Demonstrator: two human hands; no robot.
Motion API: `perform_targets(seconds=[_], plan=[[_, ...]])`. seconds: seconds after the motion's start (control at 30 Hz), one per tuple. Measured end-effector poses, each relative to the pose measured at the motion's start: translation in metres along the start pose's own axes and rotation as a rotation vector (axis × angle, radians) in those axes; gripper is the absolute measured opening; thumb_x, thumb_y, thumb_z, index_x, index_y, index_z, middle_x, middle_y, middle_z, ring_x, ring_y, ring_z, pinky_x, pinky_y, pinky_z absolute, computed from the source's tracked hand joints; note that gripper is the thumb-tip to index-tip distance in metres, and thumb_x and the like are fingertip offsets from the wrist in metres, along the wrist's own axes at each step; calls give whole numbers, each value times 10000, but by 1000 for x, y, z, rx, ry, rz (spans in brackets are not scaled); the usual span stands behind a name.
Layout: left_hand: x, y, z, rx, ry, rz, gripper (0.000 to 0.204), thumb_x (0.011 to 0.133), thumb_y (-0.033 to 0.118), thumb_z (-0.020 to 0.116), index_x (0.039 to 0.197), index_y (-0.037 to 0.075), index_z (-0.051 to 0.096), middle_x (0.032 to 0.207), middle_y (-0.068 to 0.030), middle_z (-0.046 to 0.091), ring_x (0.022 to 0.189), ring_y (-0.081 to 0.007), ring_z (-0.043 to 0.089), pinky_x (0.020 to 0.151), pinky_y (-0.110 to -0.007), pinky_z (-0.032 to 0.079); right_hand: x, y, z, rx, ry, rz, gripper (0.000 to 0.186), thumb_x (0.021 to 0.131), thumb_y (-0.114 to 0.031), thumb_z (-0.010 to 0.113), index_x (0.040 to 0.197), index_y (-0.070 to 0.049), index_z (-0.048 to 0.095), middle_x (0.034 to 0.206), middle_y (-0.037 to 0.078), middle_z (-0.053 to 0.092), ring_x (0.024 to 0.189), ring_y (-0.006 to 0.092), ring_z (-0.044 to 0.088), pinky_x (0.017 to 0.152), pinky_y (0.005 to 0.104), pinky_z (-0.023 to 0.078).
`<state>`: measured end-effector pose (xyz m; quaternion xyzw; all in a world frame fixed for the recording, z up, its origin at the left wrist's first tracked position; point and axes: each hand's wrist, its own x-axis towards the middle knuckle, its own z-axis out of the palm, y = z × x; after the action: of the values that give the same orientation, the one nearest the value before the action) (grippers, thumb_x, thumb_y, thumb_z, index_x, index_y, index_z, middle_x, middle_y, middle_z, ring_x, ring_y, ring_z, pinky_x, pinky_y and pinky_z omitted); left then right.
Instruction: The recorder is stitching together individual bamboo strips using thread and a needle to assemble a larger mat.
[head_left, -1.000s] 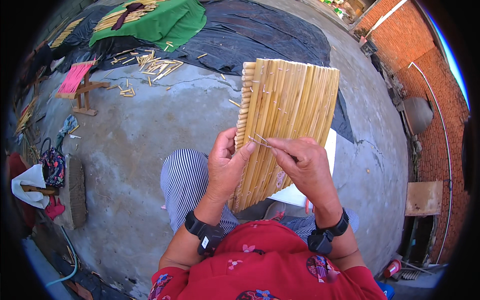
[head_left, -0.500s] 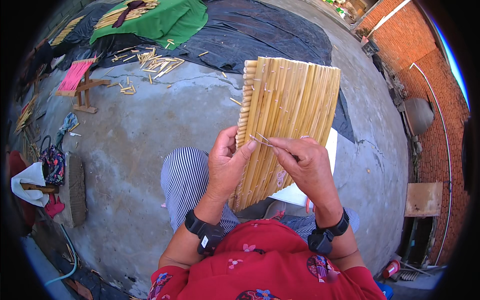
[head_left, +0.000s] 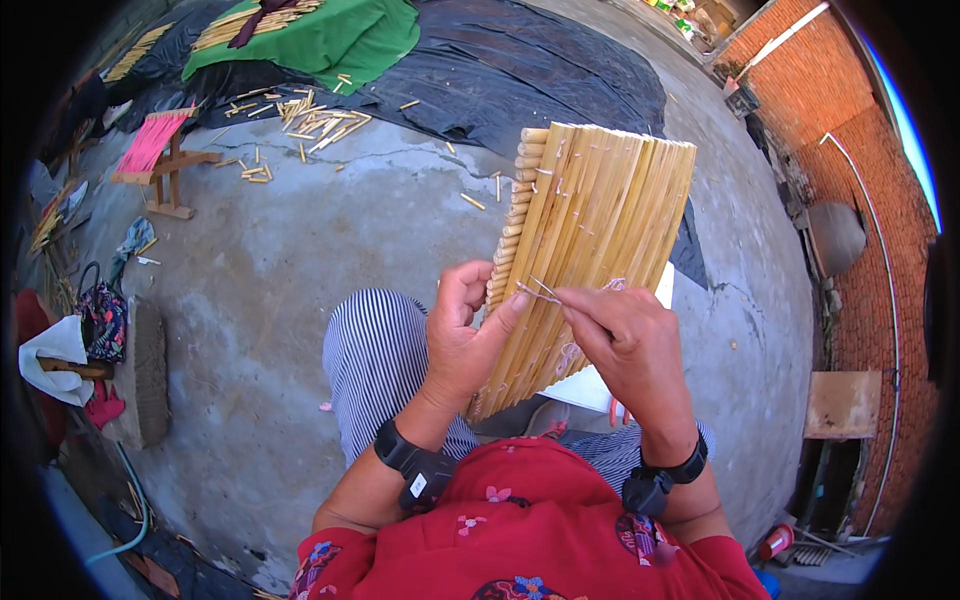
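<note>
A panel of straw-coloured reed sticks (head_left: 610, 210), bound in rows by pale pink thread, stands tilted in front of my lap. My left hand (head_left: 462, 340) grips its left edge, thumb on the face and fingers behind the stick ends. Between my right thumb and forefinger is a thin needle (head_left: 543, 287), its tip close to my left thumb; my right hand (head_left: 632, 335) is closed in a pinch. Pink thread runs by the needle, and a loose tangle of thread (head_left: 569, 352) hangs lower on the panel. My right hand hides part of the sticks.
Behind the panel lies a white board (head_left: 590, 388), with red handles (head_left: 618, 411) beside it. Loose cut sticks (head_left: 325, 125) lie near a black sheet (head_left: 500, 65) and green cloth (head_left: 340, 40). A wooden stand with pink strands (head_left: 155, 140) is at left, above a concrete block (head_left: 148, 375).
The panel and both my hands have shifted slightly right and down. My left hand keeps its edge hold, and the needle stays pinched in my right.
</note>
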<state>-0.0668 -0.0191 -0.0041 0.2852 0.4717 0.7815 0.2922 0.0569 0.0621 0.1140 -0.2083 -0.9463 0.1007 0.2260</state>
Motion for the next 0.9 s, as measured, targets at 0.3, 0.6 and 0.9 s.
perform_targets(seconds=[0.3, 0.6, 0.9], plan=[[-10, -9, 5, 17, -34, 46, 299, 872, 75, 718, 1093, 11, 527, 989, -77, 641, 931, -127, 628, 830, -280, 509, -15, -2, -5, 1, -64, 6, 189, 812, -61, 694, 1000, -47, 695, 818, 104, 697, 720, 268, 674, 635, 383, 508], [-18, 4, 7, 301, -152, 388, 371, 808, 82, 772, 1089, 13, 540, 974, -131, 635, 899, -214, 645, 803, -310, 511, -39, 6, -27, 156, -104, 156, 246, 783, -43, 724, 1023, -94, 732, 698, 101, 647, 593, 252, 616, 578, 348, 498], [-29, 4, 20, 152, -272, 467, 451, 785, 34, 790, 1135, 5, 507, 1037, -140, 634, 942, -206, 629, 822, -319, 492, -70, 13, -34, 115, -41, 76, 360, 734, 0, 729, 1087, -74, 720, 674, 59, 600, 593, 207, 581, 565, 326, 472]])
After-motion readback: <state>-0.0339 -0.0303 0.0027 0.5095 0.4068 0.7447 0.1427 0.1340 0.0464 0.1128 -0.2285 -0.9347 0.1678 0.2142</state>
